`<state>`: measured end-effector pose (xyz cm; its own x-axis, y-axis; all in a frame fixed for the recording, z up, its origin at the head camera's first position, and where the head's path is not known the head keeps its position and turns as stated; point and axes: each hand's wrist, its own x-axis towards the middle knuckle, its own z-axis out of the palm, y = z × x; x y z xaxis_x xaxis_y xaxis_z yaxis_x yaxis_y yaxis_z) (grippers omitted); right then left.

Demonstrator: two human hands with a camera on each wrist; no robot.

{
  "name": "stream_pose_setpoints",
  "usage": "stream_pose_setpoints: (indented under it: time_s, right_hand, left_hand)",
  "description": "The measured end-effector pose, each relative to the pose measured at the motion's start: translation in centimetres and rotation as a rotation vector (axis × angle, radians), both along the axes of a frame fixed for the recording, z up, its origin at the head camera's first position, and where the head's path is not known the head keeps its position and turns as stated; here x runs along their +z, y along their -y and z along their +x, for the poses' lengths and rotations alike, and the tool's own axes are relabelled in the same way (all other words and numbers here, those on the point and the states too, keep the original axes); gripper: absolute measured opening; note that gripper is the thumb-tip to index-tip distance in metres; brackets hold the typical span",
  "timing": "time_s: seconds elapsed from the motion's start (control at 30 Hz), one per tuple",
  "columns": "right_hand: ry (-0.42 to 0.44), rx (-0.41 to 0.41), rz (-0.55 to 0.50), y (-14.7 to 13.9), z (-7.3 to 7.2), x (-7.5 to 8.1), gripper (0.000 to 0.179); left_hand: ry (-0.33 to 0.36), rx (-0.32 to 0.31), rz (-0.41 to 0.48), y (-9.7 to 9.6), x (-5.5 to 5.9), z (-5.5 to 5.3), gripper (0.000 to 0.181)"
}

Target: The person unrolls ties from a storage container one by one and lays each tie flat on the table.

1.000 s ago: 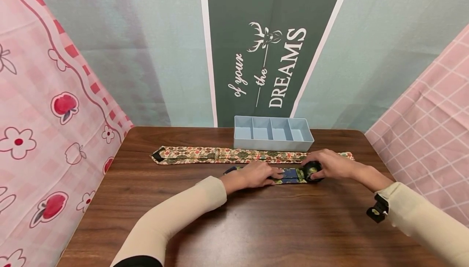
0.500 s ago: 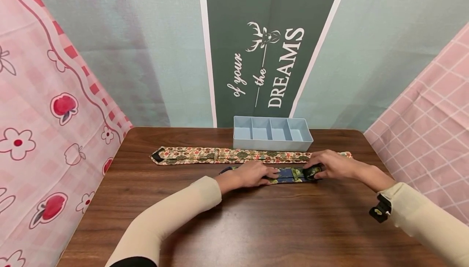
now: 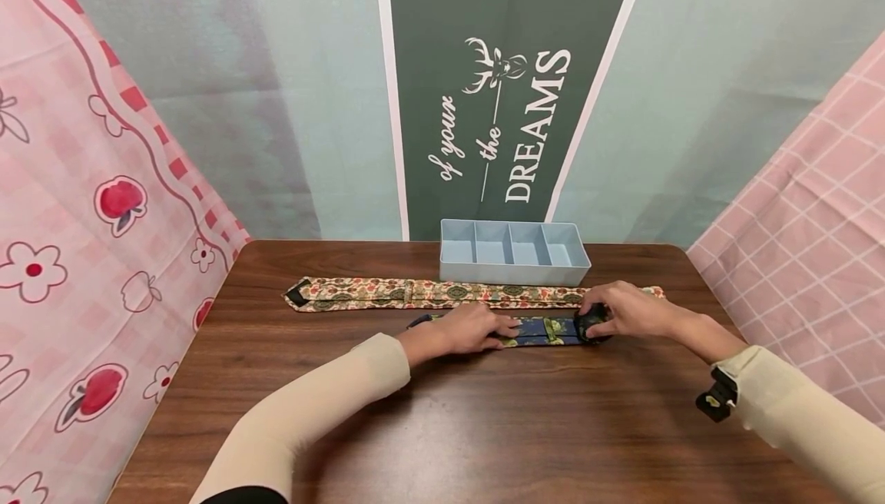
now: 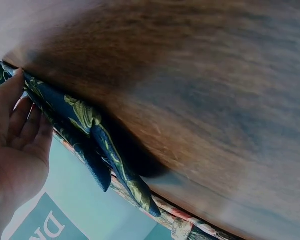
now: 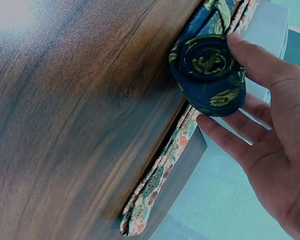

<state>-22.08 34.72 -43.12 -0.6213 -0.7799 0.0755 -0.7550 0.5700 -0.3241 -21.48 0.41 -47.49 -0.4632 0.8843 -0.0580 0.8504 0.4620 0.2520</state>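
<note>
A dark blue necktie (image 3: 532, 327) with yellow-green flowers lies underside up across the table, its right end wound into a roll (image 5: 207, 62). My right hand (image 3: 632, 310) grips that roll, the thumb on one side and the fingers curled on the other. My left hand (image 3: 470, 329) holds the flat part further left, with the thumb at the near edge and fingertips at the far edge. The tie's loose pointed end (image 4: 135, 187) sticks out beyond the left hand. Behind it a cream floral necktie (image 3: 359, 293) stretches flat, partly covered by the right hand.
At the back of the brown wooden table (image 3: 442, 427) stands a light blue tray (image 3: 515, 272) with several compartments in a row. Patterned cloths hang behind the table and on both sides.
My left hand and the flat part of the blue necktie have slid slightly left. The right hand stays at the roll, and a little more flat tie shows between the hands.
</note>
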Motion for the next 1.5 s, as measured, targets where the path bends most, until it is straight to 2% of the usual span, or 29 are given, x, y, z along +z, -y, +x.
stream_pose_setpoints:
  time_s: [0.2,0.5,0.9,1.23,1.37,1.5]
  right_hand:
    - [0.015,-0.017,0.047,-0.4,0.0,0.2,0.034]
    - [0.034,0.031,0.070,-0.9,0.0,0.0,0.041]
    - [0.027,0.009,0.020,-1.6,-0.2,-0.1,0.044]
    - [-0.039,0.027,-0.005,-2.3,-0.2,-0.7,0.046]
    - [-0.022,0.026,-0.019,-2.4,-0.2,-0.7,0.045]
    - [0.023,-0.019,-0.012,-2.1,-0.1,-0.3,0.040]
  left_hand:
    - [0.028,0.011,0.010,0.5,0.1,-0.1,0.042]
    - [0.044,0.033,-0.004,1.6,0.0,-0.2,0.042]
    - [0.101,0.018,0.020,2.8,0.7,-0.5,0.042]
    - [0.115,0.027,0.029,3.0,0.7,-0.6,0.042]
    - [0.106,0.030,0.014,2.9,0.9,-0.6,0.042]
    - [0.089,0.026,0.003,2.7,1.3,-0.6,0.041]
